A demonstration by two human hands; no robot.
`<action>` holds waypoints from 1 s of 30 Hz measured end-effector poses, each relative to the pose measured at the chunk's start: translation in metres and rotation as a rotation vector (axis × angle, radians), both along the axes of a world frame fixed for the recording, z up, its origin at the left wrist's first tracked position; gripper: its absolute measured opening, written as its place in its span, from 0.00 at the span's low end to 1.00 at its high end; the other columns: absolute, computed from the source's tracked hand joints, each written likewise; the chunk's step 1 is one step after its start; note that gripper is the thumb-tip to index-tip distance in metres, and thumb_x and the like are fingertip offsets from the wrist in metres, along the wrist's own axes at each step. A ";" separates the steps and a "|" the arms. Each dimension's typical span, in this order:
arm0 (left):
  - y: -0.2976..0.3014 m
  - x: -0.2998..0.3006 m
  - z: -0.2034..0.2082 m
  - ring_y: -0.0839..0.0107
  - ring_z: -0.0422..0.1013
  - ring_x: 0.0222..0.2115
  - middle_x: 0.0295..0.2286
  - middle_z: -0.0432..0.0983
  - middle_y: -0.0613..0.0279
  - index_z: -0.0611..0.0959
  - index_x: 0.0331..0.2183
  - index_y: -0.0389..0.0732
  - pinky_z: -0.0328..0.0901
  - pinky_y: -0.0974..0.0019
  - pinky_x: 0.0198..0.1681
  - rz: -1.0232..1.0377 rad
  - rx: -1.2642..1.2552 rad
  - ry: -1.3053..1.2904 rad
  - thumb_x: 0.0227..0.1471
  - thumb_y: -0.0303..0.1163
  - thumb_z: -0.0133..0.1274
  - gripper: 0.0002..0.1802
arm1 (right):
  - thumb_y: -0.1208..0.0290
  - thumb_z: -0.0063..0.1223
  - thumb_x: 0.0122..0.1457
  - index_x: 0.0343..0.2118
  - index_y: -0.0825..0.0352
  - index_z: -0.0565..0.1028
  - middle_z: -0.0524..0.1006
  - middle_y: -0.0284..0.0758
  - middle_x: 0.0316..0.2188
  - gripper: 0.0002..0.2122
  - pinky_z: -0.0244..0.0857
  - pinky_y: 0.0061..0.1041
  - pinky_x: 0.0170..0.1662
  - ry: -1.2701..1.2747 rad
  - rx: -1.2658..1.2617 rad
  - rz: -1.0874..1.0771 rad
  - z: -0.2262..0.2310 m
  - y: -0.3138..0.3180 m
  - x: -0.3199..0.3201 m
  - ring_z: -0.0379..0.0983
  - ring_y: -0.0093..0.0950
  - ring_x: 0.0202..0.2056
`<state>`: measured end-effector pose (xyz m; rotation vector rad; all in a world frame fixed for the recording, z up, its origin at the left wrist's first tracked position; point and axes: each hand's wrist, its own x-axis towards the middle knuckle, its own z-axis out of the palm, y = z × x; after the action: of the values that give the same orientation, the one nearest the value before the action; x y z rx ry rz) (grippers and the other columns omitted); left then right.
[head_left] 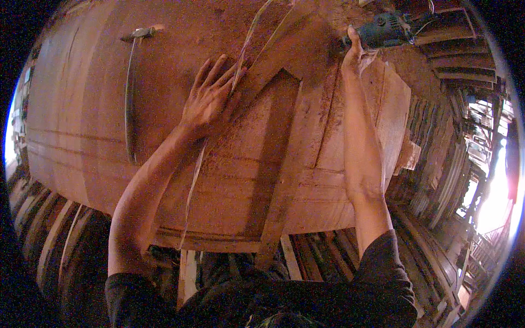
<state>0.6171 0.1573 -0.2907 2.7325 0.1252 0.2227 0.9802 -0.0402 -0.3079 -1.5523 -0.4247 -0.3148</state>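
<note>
My left hand (209, 98) lies flat with its fingers spread on a diagonal wooden strip (268, 68) over the broad wooden worktop (76, 109). A thin pale cord or strip (191, 199) runs past its fingers and down to the near edge. At the upper right, my right hand (354, 54) grips a dark teal corded power tool (383, 31); its exact kind and its working end cannot be made out. Another wooden strip (284, 169) slants from near the diagonal one toward my body. Reddish sawdust covers much of the wood.
A hammer (130, 98) lies on the worktop left of my left hand, its head at the far end. Stacked boards (451, 60) stand at the far right. Slats and planks (49, 229) surround the worktop's near side. Bright openings (495, 202) show at the right.
</note>
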 end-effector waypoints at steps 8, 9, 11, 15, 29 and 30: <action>0.001 0.005 -0.007 0.54 0.46 0.70 0.68 0.57 0.61 0.66 0.66 0.45 0.35 0.48 0.73 0.026 0.007 -0.027 0.65 0.43 0.41 0.31 | 0.66 0.78 0.43 0.45 0.66 0.74 0.77 0.32 0.42 0.28 0.67 0.31 0.49 -0.048 0.142 0.003 0.004 0.020 0.007 0.72 0.28 0.41; 0.000 0.005 -0.006 0.54 0.46 0.70 0.68 0.57 0.62 0.66 0.66 0.45 0.35 0.48 0.73 0.023 -0.002 -0.028 0.66 0.43 0.41 0.31 | 0.65 0.78 0.42 0.46 0.66 0.73 0.77 0.33 0.43 0.28 0.67 0.31 0.50 -0.053 0.122 -0.020 0.002 0.018 0.015 0.72 0.27 0.41; 0.003 0.005 -0.002 0.54 0.46 0.70 0.68 0.57 0.62 0.66 0.66 0.46 0.35 0.47 0.73 0.025 -0.010 -0.028 0.66 0.43 0.40 0.31 | 0.65 0.78 0.42 0.48 0.67 0.72 0.77 0.33 0.45 0.30 0.66 0.32 0.52 -0.047 0.108 -0.024 0.001 0.020 0.018 0.72 0.28 0.43; 0.003 0.002 -0.010 0.54 0.46 0.71 0.68 0.57 0.62 0.66 0.67 0.46 0.35 0.47 0.73 0.019 0.036 -0.037 0.66 0.43 0.40 0.31 | 0.60 0.78 0.42 0.50 0.69 0.71 0.76 0.35 0.47 0.34 0.64 0.33 0.55 -0.038 0.000 -0.079 0.004 0.020 0.020 0.71 0.31 0.47; -0.001 -0.002 0.002 0.57 0.44 0.71 0.68 0.56 0.62 0.65 0.67 0.46 0.33 0.49 0.74 0.017 0.005 -0.017 0.68 0.45 0.36 0.31 | 0.59 0.78 0.41 0.51 0.68 0.72 0.77 0.34 0.46 0.35 0.66 0.33 0.54 0.031 -0.017 -0.115 0.011 0.023 0.023 0.72 0.30 0.45; -0.002 -0.001 0.003 0.56 0.44 0.71 0.68 0.56 0.62 0.65 0.67 0.47 0.32 0.49 0.74 0.016 0.009 -0.012 0.67 0.45 0.37 0.31 | 0.60 0.78 0.41 0.50 0.67 0.72 0.77 0.34 0.45 0.34 0.66 0.33 0.54 0.018 0.000 -0.117 0.009 0.022 0.027 0.72 0.30 0.44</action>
<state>0.6158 0.1550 -0.2882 2.7400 0.1429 0.2450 1.0076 -0.0185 -0.2991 -1.5823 -0.3210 -0.3911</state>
